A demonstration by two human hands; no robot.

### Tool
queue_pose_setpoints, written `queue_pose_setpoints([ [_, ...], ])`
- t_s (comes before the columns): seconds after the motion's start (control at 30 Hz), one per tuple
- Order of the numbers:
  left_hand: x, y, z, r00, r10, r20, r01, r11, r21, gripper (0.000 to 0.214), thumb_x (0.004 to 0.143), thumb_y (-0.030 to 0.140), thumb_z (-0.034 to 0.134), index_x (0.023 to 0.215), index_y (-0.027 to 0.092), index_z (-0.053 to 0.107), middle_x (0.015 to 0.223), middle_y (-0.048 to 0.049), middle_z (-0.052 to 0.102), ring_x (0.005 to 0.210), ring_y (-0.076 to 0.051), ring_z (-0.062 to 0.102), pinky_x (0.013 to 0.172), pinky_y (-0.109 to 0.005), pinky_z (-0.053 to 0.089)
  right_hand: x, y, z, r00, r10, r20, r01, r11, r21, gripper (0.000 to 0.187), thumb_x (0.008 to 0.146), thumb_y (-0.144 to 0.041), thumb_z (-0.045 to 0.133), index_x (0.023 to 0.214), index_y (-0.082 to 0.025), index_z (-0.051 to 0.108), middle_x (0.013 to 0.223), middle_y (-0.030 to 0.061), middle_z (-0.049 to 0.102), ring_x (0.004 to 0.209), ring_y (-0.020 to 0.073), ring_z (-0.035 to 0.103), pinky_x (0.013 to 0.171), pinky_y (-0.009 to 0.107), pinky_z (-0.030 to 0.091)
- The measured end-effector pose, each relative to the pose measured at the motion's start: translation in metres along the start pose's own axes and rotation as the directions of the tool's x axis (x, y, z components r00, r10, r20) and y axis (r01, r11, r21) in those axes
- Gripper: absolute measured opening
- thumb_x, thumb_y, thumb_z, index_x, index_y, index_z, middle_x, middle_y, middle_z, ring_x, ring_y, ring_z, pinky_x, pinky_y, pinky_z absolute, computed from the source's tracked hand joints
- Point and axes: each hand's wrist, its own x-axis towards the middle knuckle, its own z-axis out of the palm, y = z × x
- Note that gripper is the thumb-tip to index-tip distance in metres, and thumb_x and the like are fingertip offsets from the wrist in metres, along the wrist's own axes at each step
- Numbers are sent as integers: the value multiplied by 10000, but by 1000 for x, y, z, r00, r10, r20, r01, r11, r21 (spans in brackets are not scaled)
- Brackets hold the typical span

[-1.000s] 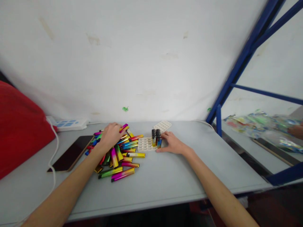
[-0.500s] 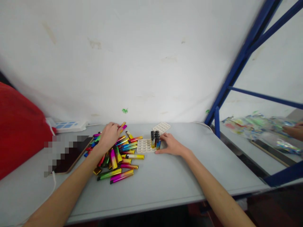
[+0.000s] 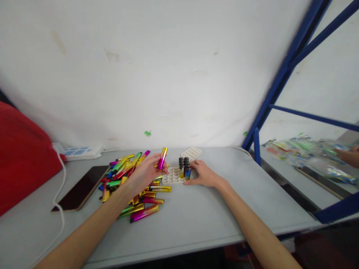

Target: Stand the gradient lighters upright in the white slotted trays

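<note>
My left hand point(image 3: 148, 170) grips one shiny gold-and-magenta lighter point(image 3: 162, 158), held upright above the table, gold end up. Below and around that wrist spreads a loose pile of metallic lighters point(image 3: 144, 214) in many colours. A white tray with rows of round holes point(image 3: 169, 175) lies right of the pile. Several lighters point(image 3: 184, 169) stand upright, black tops up, at the tray's right end. Curled round that end is my right hand point(image 3: 202, 173), thumb at the near edge and fingers beside the standing lighters; its exact contact is partly hidden.
Behind lies a second white tray point(image 3: 191, 152). To the left are a dark phone-like slab point(image 3: 84, 188), a white cable, a power strip point(image 3: 83, 152) and a red bag point(image 3: 25, 157). Beyond the blue frame point(image 3: 269, 97), another person's hand point(image 3: 347, 156) touches clear plastic packets point(image 3: 308, 153).
My left hand has moved right from the pile toward the tray, carrying the lighter, which now stands upright in the fingers. My right hand stays by the tray.
</note>
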Motion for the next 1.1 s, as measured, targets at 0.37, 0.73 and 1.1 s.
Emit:
queue_pose_setpoints([
  [0.37, -6, -15, 9, 997, 81, -14, -66, 887, 457, 394, 765, 448, 793, 997, 154, 672, 632, 43, 524, 524, -85, 434, 500, -217, 336, -1, 2, 1, 1000, -10, -2, 11, 1000, 18, 718, 734, -668, 788, 1242, -182, 644, 1123, 109, 620, 1061, 273, 552, 990, 422, 419],
  [0.73, -7, -24, 11, 990, -33, 137, -14, 945, 327, 378, 901, 564, 591, 869, 189, 556, 681, 24, 538, 539, -111, 500, 527, -243, 453, -1, 1, 1, 1000, -6, -8, 6, 1000, 22, 714, 728, -658, 798, 1240, -183, 646, 1101, 102, 620, 1037, 265, 558, 981, 414, 423],
  [1.1, -10, -28, 18, 997, -30, -71, 54, 930, 365, 535, 750, 635, 683, 642, 218, 366, 493, 104, 263, 382, -40, 198, 359, -177, 152, -2, 0, -1, 1000, -11, -3, 11, 1000, 18, 698, 742, -646, 794, 1237, -177, 643, 1110, 103, 612, 1053, 268, 551, 985, 418, 426],
])
